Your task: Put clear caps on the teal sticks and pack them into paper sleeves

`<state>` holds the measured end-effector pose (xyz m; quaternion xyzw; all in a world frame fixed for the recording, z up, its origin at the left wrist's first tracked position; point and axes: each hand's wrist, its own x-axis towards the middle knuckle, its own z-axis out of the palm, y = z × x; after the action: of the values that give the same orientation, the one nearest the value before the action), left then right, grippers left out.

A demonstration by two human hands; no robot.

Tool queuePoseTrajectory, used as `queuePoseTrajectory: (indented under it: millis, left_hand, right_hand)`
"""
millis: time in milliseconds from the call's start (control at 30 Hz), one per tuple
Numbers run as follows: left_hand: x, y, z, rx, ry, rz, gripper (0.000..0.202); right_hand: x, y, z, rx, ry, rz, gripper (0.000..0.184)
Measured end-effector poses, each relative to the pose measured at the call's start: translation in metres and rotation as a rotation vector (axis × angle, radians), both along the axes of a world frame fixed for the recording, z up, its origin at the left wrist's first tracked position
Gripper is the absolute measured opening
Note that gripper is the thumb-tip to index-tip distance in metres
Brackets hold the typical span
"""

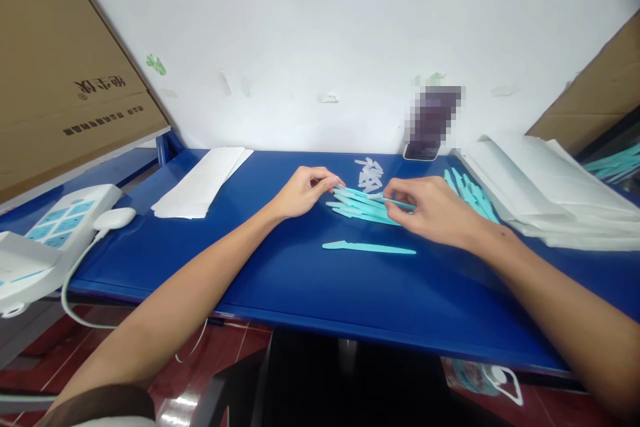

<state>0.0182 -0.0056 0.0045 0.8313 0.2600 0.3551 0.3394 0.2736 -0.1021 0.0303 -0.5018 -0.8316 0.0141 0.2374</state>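
Note:
A teal eyebrow razor (361,193) is held level above the table between my two hands. My left hand (306,191) pinches a small clear cap at its blade end. Thumb and fingers of my right hand (427,210) grip the handle end. Several like razors (367,211) lie in a pile just beneath, partly covered by my right hand. One single razor (370,248) rests nearer the table's front edge. Behind the pile is a small heap of clear plastic caps (371,177).
More teal razors (473,197) lie right of my right hand, beside stacked white packets (555,190). White paper sleeves (203,183) lie at left. A power strip (63,223) with a white cable is farther left. A phone (431,123) leans on the wall.

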Motion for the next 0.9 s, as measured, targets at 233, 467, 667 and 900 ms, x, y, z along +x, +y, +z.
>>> queuePoseTrajectory:
  millis: [233, 467, 667, 900]
  left_hand:
    - [0.014, -0.013, -0.003, 0.007, -0.037, -0.012, 0.047]
    - [0.003, -0.003, 0.001, 0.121, 0.095, -0.032, 0.039]
    - [-0.005, 0.002, 0.012, 0.280, 0.126, 0.259, 0.049]
    - [-0.008, -0.006, 0.019, 0.394, 0.301, 0.179, 0.025]
  right_hand:
    - [-0.013, -0.002, -0.008, 0.068, 0.081, -0.023, 0.010]
    - [-0.019, -0.002, -0.011, -0.039, 0.021, -0.006, 0.025]
    - [-0.021, 0.000, -0.016, 0.053, 0.003, 0.026, 0.024]
    - [-0.006, -0.001, -0.002, 0.217, 0.025, -0.154, 0.029]
